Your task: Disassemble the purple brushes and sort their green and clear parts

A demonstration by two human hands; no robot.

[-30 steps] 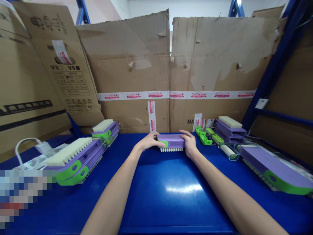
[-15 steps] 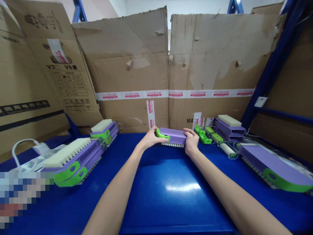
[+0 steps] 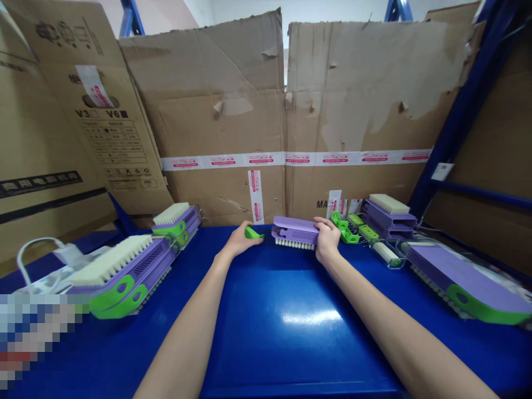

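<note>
Near the middle of the blue table, my right hand [image 3: 327,238] grips the right end of a purple brush [image 3: 296,228], its pale bristles facing down. At its left end the purple body is bare, with an open slot showing. My left hand [image 3: 241,241] is apart from the brush, to its left, closed on a green end cap [image 3: 254,233]. Part of the cap is hidden by the fingers. Beyond my right hand lie several loose green end caps [image 3: 344,229].
Stacked purple-and-green brushes [image 3: 133,271] lie on the left, behind them another stack [image 3: 177,221]. On the right are purple bodies with a bristle block [image 3: 388,204], a clear box [image 3: 388,255] and a large brush [image 3: 461,274]. Cardboard [image 3: 216,127] stands behind the blue table [image 3: 266,332].
The green end cap has come off the brush's left end. My left hand has moved left with it, while my right hand still holds the brush in nearly the same place.
</note>
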